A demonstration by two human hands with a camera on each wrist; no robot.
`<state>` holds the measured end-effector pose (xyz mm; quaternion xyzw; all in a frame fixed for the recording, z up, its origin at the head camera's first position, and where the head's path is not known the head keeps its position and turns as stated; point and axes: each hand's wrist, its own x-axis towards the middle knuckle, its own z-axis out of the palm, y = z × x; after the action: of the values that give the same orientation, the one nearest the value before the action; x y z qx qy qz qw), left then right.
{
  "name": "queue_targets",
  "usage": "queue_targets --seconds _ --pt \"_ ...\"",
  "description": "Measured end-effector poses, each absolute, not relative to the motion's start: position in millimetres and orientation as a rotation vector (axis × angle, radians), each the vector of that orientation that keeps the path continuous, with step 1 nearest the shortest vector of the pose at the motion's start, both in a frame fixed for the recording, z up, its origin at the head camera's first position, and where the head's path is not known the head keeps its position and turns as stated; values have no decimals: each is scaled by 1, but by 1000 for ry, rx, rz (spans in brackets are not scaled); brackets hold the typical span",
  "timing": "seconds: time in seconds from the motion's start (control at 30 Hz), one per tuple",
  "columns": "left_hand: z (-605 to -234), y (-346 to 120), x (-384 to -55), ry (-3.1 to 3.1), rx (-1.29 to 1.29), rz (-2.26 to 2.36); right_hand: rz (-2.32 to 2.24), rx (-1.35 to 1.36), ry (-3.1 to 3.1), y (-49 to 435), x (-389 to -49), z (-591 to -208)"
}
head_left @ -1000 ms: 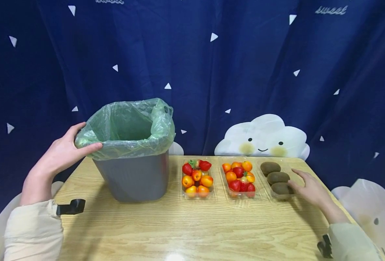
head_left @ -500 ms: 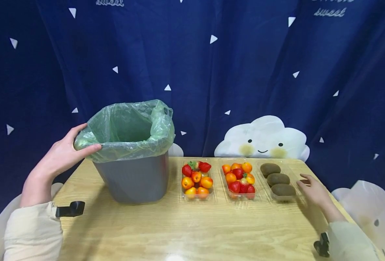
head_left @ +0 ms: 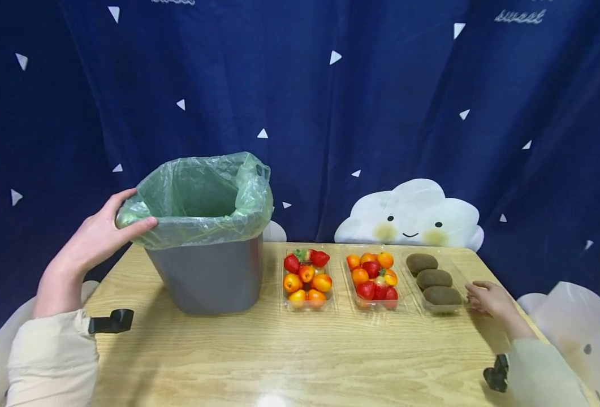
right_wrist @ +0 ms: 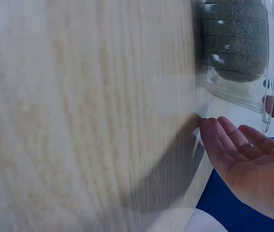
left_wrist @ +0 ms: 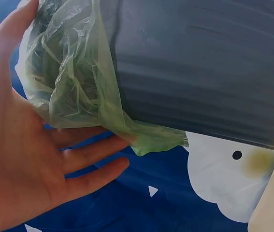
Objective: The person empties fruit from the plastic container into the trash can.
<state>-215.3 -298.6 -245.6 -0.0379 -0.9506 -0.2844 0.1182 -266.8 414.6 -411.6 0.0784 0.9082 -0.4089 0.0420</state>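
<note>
Head view: saw a gray bin [head_left: 208,277] standing at the left of the surface [head_left: 300,350], lined with a green bag [head_left: 213,232] folded outward over the rim, presumably to hold the mouth wide. Found the left hand [head_left: 90,243] spanning the left end of that rim, with the thumb laid along the near side, seemingly to steady bin and bag together. Counted three clear boxes in a row farther right: strawberries [head_left: 292,264] and orange fruit [head_left: 322,282] in both the left box [head_left: 307,308] and the middle box [head_left: 381,306], three brown kiwis [head_left: 434,278] in the right box [head_left: 442,309]. Judged the row spaced for easy reach into each. Noticed the right hand [head_left: 493,299] just right of the kiwis, gripping no fruit.

Left wrist view: saw the left hand spread wide, with fingers extended against the bag rather than curled, likely bracing more than clutching.

Right wrist view: made out the right hand relaxed and holding nothing, with fingers slightly bent and the thumb at the right box's lip, perhaps to steady it. Could not tell contact from a narrow gap there.
</note>
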Motion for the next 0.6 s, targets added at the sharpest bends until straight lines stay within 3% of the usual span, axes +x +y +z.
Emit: queue_targets --seconds 0.6 --pt "-243 -300 -221 -2766 -117 -837 -1578 298 2366 412 -276 -409"
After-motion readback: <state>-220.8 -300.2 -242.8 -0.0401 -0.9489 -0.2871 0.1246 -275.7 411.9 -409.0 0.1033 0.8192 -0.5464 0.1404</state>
